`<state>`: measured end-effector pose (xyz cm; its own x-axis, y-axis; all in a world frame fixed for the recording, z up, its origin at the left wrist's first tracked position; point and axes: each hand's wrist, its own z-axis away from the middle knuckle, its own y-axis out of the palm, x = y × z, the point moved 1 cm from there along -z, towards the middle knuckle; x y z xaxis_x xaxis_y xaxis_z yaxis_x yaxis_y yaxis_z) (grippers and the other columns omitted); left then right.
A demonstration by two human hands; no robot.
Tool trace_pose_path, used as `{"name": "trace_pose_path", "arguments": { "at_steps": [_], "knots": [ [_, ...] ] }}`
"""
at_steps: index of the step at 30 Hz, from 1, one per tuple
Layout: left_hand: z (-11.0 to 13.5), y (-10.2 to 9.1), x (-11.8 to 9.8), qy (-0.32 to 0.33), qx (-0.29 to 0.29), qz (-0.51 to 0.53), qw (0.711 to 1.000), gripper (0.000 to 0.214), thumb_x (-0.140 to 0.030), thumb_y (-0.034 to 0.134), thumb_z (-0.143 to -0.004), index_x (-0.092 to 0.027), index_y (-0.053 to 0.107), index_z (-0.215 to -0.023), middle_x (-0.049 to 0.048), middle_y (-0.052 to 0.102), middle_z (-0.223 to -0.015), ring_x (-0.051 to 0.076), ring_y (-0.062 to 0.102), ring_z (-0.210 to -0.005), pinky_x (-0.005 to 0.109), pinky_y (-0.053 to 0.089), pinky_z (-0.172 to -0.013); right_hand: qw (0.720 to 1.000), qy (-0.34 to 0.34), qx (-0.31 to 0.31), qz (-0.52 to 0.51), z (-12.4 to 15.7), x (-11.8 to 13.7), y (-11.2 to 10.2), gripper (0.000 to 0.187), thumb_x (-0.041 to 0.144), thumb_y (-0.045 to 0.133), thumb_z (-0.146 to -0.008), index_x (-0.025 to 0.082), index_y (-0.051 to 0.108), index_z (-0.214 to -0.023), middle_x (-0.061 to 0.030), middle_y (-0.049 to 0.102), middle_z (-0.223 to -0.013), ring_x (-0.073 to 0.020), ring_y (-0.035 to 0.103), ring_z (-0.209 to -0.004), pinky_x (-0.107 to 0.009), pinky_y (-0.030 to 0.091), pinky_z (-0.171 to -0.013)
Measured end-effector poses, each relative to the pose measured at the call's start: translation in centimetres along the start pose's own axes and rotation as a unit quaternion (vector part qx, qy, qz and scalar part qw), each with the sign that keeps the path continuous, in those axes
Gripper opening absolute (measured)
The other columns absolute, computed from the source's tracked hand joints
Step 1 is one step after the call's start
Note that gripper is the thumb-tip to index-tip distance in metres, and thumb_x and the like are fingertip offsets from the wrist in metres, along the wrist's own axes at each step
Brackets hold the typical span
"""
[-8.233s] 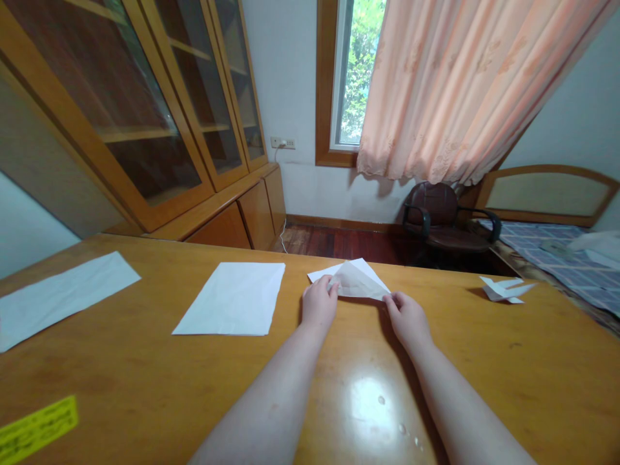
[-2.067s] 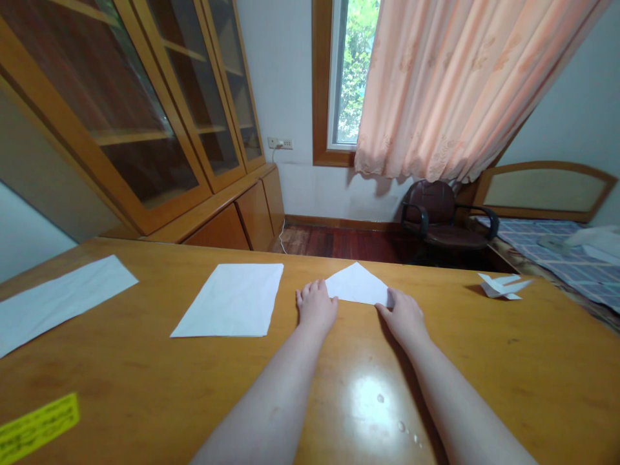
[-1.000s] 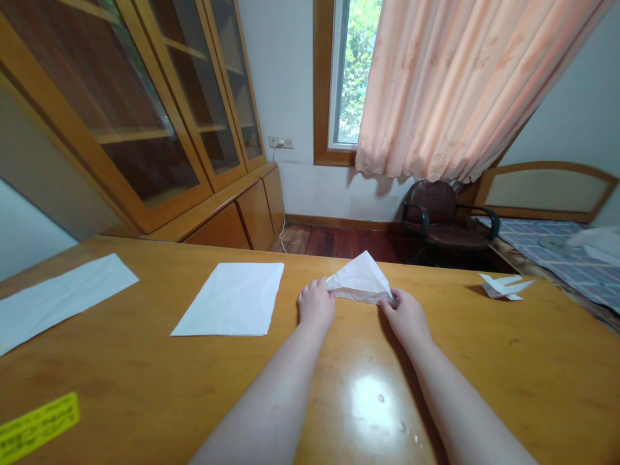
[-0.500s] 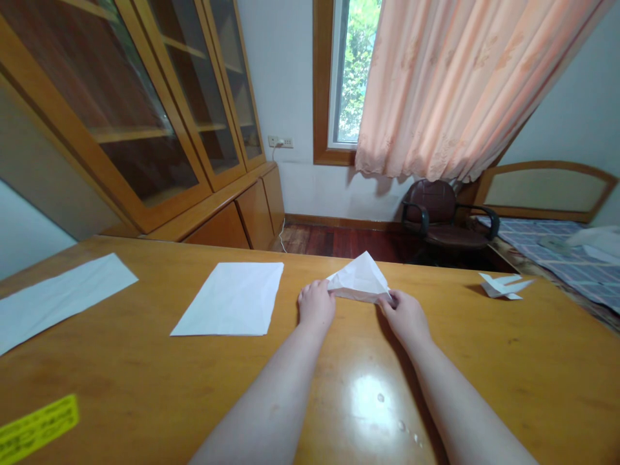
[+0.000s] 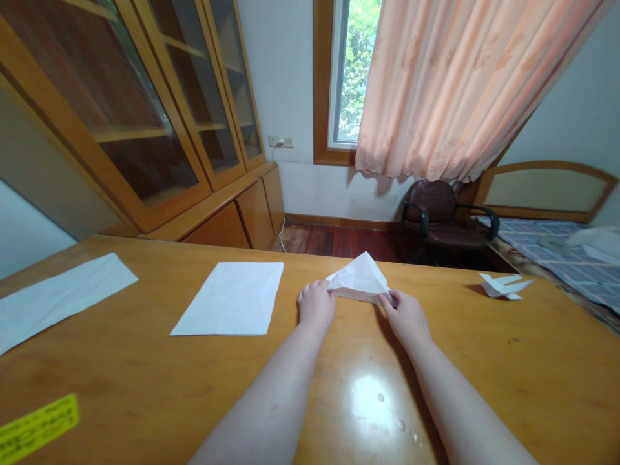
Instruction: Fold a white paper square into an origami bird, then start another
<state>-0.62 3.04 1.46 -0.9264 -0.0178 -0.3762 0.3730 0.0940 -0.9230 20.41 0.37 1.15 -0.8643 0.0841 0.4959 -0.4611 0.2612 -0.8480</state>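
The table (image 5: 145,387) is wide, glossy wood, and the paper (image 5: 361,278) is over its far part, in front of the person. Far to the left of the paper lies a long sheet (image 5: 58,300). Just left of the paper lies a flat sheet (image 5: 232,297). The paper itself is a white folded triangle, with its near edge low by the wood and its tip raised and pointing away. The left hand (image 5: 316,303) grasps the paper's left near corner, with the fingers curled onto it. The right hand (image 5: 405,315) pinches its right near corner. Well to the right of the paper rests a small folded figure (image 5: 504,286).

For a clean fold, I think both corners should be held with equal, light pressure, so that the layers do not slide. The raised tip should be lined up with its matching edge before any pressing. The crease is best run from the middle outwards to each corner. The wood looks slippery, so one hand should pin the paper while the other one presses.
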Motion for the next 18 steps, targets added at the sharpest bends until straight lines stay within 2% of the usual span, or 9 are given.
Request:
{"name": "trace_pose_path", "arguments": {
  "at_steps": [11, 18],
  "knots": [
    [-0.11, 0.33, 0.25, 0.015, -0.019, -0.003, 1.000, 0.032, -0.031, 0.051, -0.083, -0.022, 0.058, -0.114, 0.0085, 0.063, -0.110, 0.024, 0.053, -0.104, 0.036, 0.037, -0.090, 1.000, -0.005, 0.001, -0.004, -0.04, -0.21, 0.10, 0.032, 0.042, 0.047, -0.084, 0.019, 0.068, -0.085, -0.0089, 0.068, -0.078, -0.0208, 0.061, -0.075, -0.026, 0.037, -0.061],
    [-0.07, 0.27, 0.24, 0.012, -0.007, -0.003, 1.000, 0.032, -0.032, 0.050, -0.084, -0.023, 0.057, -0.115, 0.0088, 0.062, -0.112, 0.024, 0.052, -0.106, 0.036, 0.036, -0.092, 1.000, -0.007, 0.000, -0.006, 0.07, 0.02, -0.09, 0.033, 0.043, 0.046, -0.084, 0.018, 0.068, -0.084, -0.0091, 0.068, -0.077, -0.0208, 0.061, -0.074, -0.026, 0.037, -0.060]
  ]
}}
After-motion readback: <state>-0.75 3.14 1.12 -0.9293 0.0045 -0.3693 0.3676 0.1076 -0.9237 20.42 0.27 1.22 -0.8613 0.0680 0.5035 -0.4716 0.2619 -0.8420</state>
